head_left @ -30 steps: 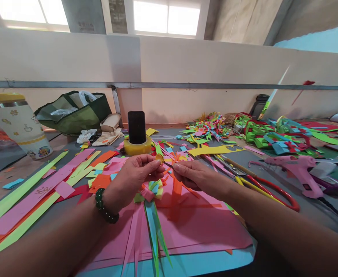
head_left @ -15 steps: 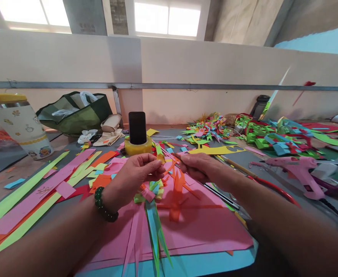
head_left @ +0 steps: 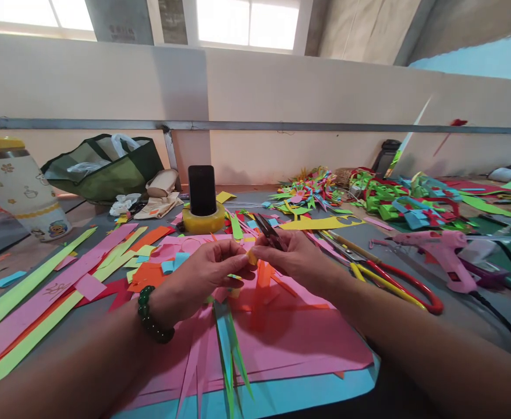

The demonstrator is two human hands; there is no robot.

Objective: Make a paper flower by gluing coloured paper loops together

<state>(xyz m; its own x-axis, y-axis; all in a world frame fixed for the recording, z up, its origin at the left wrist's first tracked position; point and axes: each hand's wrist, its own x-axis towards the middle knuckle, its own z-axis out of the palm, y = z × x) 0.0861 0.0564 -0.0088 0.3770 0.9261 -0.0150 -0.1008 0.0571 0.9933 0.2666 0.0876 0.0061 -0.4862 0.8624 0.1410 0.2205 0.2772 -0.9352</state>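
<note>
My left hand (head_left: 224, 263), with a dark green bead bracelet at the wrist, pinches a small folded yellow paper piece (head_left: 251, 258). Against the other side of that piece are the fingertips of my right hand (head_left: 288, 253). Dark narrow scissors (head_left: 268, 230) are tucked in the right hand, blades apart and pointing up and away; their handles are hidden by the fingers. Below the hands, a bundle of blue and green paper strips (head_left: 227, 331) and an orange strip (head_left: 262, 288) lie on pink sheets (head_left: 303, 343).
Long paper strips (head_left: 54, 285) spread at left. A phone (head_left: 202, 189) stands in a yellow tape roll (head_left: 203, 221). Red-handled scissors (head_left: 412, 282), yellow-handled scissors (head_left: 378, 279) and a pink glue gun (head_left: 447, 250) lie at right. A tumbler (head_left: 24, 192) stands far left.
My right hand has turned and moved closer to my left, its fingertips now at the yellow piece. The scissors blades now point up and away. The view has shifted slightly.
</note>
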